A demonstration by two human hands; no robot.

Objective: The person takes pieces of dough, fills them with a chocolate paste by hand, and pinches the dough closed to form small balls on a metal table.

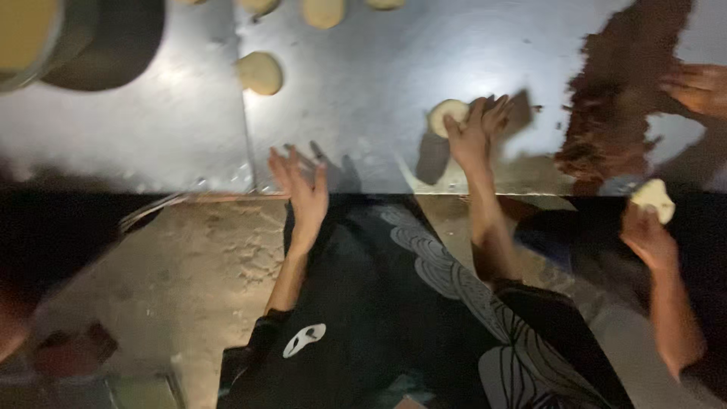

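Note:
My right hand [475, 134] rests on the steel table [363, 83], its fingers touching a pale round dough ball [447, 117] that lies on the surface. My left hand [301, 193] hovers at the table's near edge with fingers spread and nothing in it. My dark patterned clothing fills the lower middle of the view.
More dough balls [260, 73] lie on the table, several along its far edge [323, 11]. A dark pot [91, 38] stands at the far left. At the right a co-worker's hand [650, 227] holds a dough piece [654, 199] beside a brown filling heap [617, 98]; another hand [697, 87] reaches in.

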